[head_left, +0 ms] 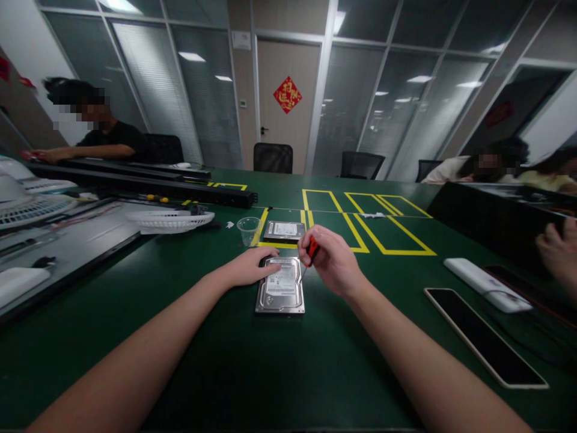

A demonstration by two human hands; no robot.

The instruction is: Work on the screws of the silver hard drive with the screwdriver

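A silver hard drive (282, 287) with a white label lies flat on the green table in front of me. My left hand (249, 267) grips its far left part, the thumb across the label and the fingers along the far edge. In my right hand (336, 258) is a screwdriver (312, 249) with a red and black handle, held in closed fingers. Its thin shaft slants down to the drive's right edge; whether the tip touches a screw is too small to tell. Just beyond, a second hard drive (283, 231) lies inside a yellow-taped rectangle.
A clear plastic cup (248, 231) stands left of the second drive. On the right are a phone (484, 337), a white power strip (487, 284) and a co-worker's hand (559, 249) at a black case (487, 225). White fan parts (169, 221) and a long panel occupy the left.
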